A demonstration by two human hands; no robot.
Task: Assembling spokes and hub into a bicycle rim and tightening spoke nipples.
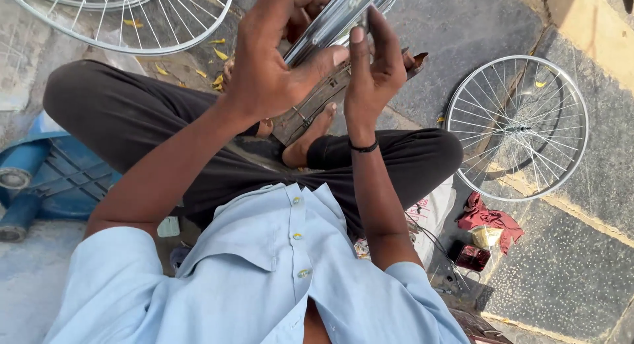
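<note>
Left hand and right hand, raised side by side over the lap, both closed on a shiny metal wheel rim: the left wraps it from the left with the thumb pressed on its edge, the right grips it from the right with fingers upright along it. The rim runs up and out of view at the far edge. Nearest, a pale blue buttoned shirt. Beyond it, crossed legs in dark trousers on the paved ground. Near right, a red rag beside a small dark red box. Near left, a blue plastic stool on its side. Right, a spoked wheel lying flat. Far left, a second spoked wheel.
</note>
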